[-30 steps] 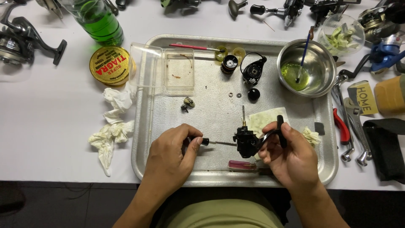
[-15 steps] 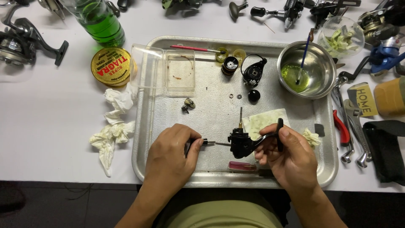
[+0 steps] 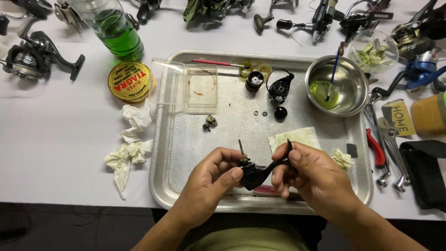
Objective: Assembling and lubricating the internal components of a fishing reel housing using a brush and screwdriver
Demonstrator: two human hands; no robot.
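**Both hands on the black reel part**

We hold a black reel body [image 3: 253,174] over the near edge of the metal tray [image 3: 186,153]. Our left hand [image 3: 211,181] pinches it closed with thumb and fingers; our right hand [image 3: 311,179] grips its arm. Farther away lie a folded paper [image 3: 295,138], a small black knob [image 3: 280,113] and a steel bowl [image 3: 353,81] with green liquid.

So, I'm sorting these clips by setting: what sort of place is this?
Probably a fishing-reel repair bench: spinning reels lie along the white table, a metal tray holds loose reel parts, and both hands hold a black reel body.
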